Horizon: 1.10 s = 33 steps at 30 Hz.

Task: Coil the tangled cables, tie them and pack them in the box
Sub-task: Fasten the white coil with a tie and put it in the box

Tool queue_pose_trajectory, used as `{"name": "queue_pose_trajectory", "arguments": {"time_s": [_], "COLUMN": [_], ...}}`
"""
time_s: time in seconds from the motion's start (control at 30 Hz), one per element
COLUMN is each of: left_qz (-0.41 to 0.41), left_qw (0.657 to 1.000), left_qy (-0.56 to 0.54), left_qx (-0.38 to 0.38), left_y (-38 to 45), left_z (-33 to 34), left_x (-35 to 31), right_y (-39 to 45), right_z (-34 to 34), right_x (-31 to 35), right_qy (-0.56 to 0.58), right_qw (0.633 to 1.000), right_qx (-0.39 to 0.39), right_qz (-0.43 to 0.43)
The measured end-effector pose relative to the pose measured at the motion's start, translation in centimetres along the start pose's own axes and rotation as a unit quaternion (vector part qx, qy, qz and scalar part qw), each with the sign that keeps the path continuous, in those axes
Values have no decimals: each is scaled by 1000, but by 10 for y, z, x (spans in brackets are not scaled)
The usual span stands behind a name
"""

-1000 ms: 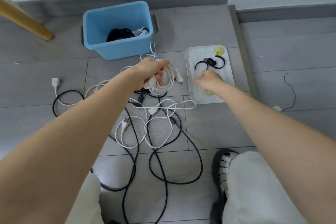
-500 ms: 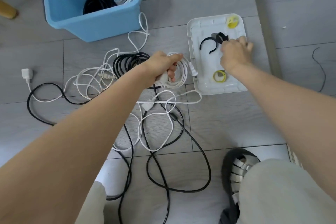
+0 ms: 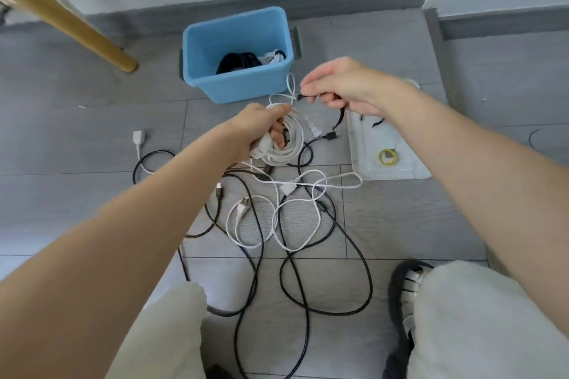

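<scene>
My left hand (image 3: 261,129) grips a coiled white cable (image 3: 292,141) above the floor, its plug sticking out to the right. Just right of it, my right hand (image 3: 345,86) pinches a black tie strap (image 3: 338,121) that hangs down from the fingers, close to the coil. A tangle of black cables (image 3: 308,271) and white cables (image 3: 295,212) lies on the floor below. The blue box (image 3: 237,83) stands behind, holding a black coil (image 3: 238,61) and a white coil (image 3: 274,56).
A white tray lid (image 3: 400,174) at the right holds a yellow rubber band (image 3: 387,157) and another black tie (image 3: 377,123). A wooden leg (image 3: 70,24) slants at the far left. My knees and a sandalled foot (image 3: 406,289) fill the bottom edge. A white plug (image 3: 138,136) lies left.
My right hand lifted off the tray lid with a black tie and moved left, up to the coil. My left hand kept its grip on the white coil.
</scene>
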<state>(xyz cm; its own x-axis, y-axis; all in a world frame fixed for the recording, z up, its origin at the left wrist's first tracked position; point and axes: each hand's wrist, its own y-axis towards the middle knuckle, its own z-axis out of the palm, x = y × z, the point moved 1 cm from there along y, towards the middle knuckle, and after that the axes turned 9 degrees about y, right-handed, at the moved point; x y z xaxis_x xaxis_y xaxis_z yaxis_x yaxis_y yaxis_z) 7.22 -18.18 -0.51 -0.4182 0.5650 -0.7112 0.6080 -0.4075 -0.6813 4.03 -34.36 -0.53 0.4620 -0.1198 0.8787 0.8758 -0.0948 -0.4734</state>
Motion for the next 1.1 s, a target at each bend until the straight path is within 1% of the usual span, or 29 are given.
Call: {"name": "queue_pose_trajectory", "arguments": {"time_s": [0.07,0.13,0.23,0.3,0.4,0.5,0.53,0.6,0.63,0.67,0.7,0.73,0.87,0.9,1.0,1.1], "left_qz": [6,15,33,57,78,101,107,108,102,95,93,95,110,109,99,65], "left_qw": [999,998,998,998,991,982,979,977,978,981,983,985,985,986,991,995], "left_qy": [-35,-52,-40,-39,-86,-131,-144,-164,-164,-156,-146,-137,-132,-125,-89,-66], "left_qx": [-29,-40,-22,5,64,95,93,85,78,68,57,50,23,11,-28,-43], "left_y": [-38,-80,-148,-191,-240,-271,-275,-280,-281,-280,-278,-273,-233,-212,-150,-86], "left_z": [-22,-42,-59,-62,-65,-67,-66,-63,-61,-59,-56,-53,-34,-25,-6,11], "left_x": [-11,-25,-40,-48,-50,-43,-41,-36,-36,-36,-37,-40,-51,-54,-48,-31], "right_y": [-27,-59,-116,-152,-192,-222,-228,-236,-239,-240,-239,-236,-209,-195,-155,-102], "right_z": [29,54,88,107,131,154,160,167,167,165,161,154,118,103,68,38], "right_x": [36,71,112,132,152,160,160,158,158,159,160,161,154,149,126,86], "right_qy": [-31,-68,-148,-208,-283,-335,-367,-448,-483,-509,-518,-516,-479,-467,-455,-460], "right_qw": [998,992,975,959,936,915,900,855,832,817,815,822,862,873,887,887], "right_qx": [60,106,153,162,155,128,113,75,57,42,32,25,31,33,24,-7], "right_qz": [-7,-24,-68,-101,-139,-187,-208,-250,-265,-267,-257,-239,-162,-138,-76,-34]}}
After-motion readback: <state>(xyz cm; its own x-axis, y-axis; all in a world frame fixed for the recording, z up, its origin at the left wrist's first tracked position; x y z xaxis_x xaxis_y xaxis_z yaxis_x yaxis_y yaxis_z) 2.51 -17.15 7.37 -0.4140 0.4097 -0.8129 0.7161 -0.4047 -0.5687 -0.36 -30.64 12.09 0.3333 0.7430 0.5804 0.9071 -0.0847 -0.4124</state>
